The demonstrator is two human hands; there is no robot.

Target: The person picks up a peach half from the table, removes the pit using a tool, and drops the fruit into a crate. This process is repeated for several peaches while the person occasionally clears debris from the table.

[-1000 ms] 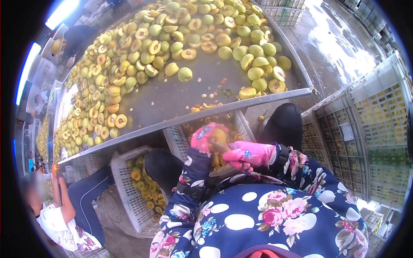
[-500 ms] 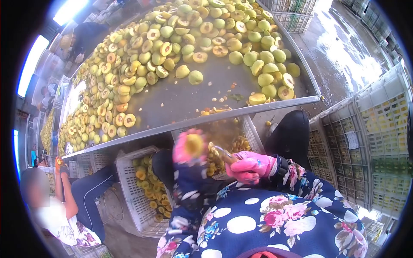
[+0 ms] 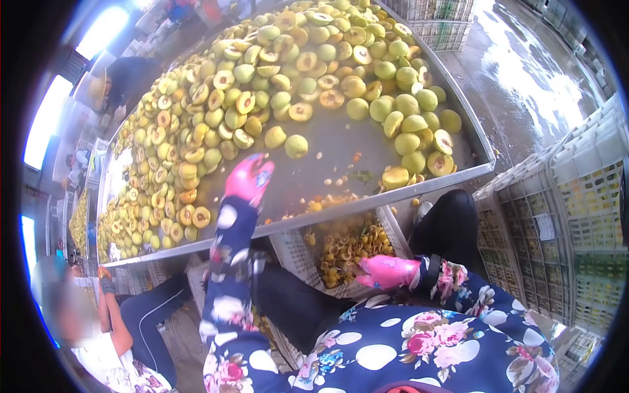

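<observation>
My left hand [image 3: 249,181], in a pink glove, reaches over the metal table [image 3: 314,139], its fingers apart and no fruit visible in them. It is nearest to the left part of a heap of yellow-green peach-like fruit [image 3: 213,118], many of them halved with brown centres. My right hand [image 3: 389,271], gloved in pink too, is low in front of my body with its fingers curled. What it grips is hidden from this angle. Just beyond it, a white crate [image 3: 392,230] between my legs holds yellow fruit scraps [image 3: 350,252].
A raised metal rim [image 3: 308,213] edges the table in front. Stacked plastic crates [image 3: 557,216] stand at my right, more [image 3: 440,23] behind the table. A seated person [image 3: 108,340] works at the left. Loose pits and a leaf [image 3: 362,175] lie on the tabletop.
My left hand moved from above the crate, where it held a halved fruit, forward and left over the table; the fruit is gone from it. The metal-tipped tool in my right hand no longer shows.
</observation>
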